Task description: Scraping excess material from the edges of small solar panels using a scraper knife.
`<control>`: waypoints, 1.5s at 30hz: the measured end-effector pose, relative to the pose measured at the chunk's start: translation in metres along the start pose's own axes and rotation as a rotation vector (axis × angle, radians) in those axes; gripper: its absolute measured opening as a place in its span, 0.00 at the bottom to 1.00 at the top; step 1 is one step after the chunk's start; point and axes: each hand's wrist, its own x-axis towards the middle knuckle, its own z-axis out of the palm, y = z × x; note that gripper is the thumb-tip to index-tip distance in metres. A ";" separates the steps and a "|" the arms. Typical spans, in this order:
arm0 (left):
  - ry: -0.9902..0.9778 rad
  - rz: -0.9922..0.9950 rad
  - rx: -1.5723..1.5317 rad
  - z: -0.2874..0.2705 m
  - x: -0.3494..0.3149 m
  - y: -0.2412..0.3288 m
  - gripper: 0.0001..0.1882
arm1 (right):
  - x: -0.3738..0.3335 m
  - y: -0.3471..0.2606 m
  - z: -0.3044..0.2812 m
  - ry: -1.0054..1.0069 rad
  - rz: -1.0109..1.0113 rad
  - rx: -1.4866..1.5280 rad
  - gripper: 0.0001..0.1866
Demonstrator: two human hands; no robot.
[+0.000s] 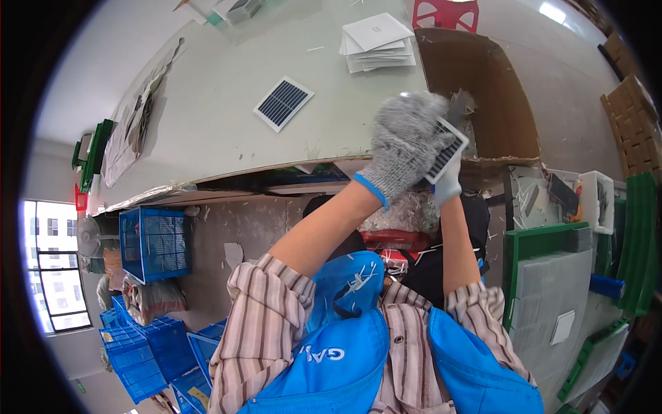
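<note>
My left hand (408, 127), in a grey knitted glove with a blue cuff, is closed over the upper left edge of a small solar panel (447, 153). The panel is dark with pale lines and a white border, and it is held tilted at the table's front edge. Behind and below it, my right hand (449, 185) in a pale glove grips it too, its fingers mostly hidden. A blurred grey shape beside the left glove cannot be made out. Another solar panel (283, 103) lies face up on the pale table (227, 96), left of my hands.
A stack of white panels (378, 43) sits at the back, beside an open cardboard box (507, 103) at the table's right. Blue crates (155, 243) stand on the floor to the left. Green-edged trays (552, 276) lie to the right. A red stool (446, 12) is beyond the table.
</note>
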 end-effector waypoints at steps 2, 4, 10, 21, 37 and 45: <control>0.121 -0.053 0.425 0.004 -0.009 -0.006 0.19 | -0.033 -0.007 -0.016 -0.035 -0.234 -0.547 0.13; -0.133 -0.215 0.217 -0.007 -0.006 0.009 0.21 | -0.052 -0.021 -0.017 -0.071 -0.129 -0.535 0.13; 0.082 -0.101 0.164 0.012 -0.006 0.009 0.17 | -0.048 -0.029 -0.009 -0.204 -0.063 -0.582 0.05; 0.078 -0.185 0.191 0.018 -0.014 0.017 0.22 | -0.093 -0.001 0.027 0.289 -0.096 -0.753 0.26; 0.128 -0.041 0.459 0.008 -0.011 0.003 0.20 | -0.049 -0.013 -0.008 -0.012 -0.184 -0.553 0.06; 0.101 -0.041 0.119 0.009 -0.005 0.012 0.14 | -0.051 -0.030 0.001 -0.215 -0.048 -0.672 0.03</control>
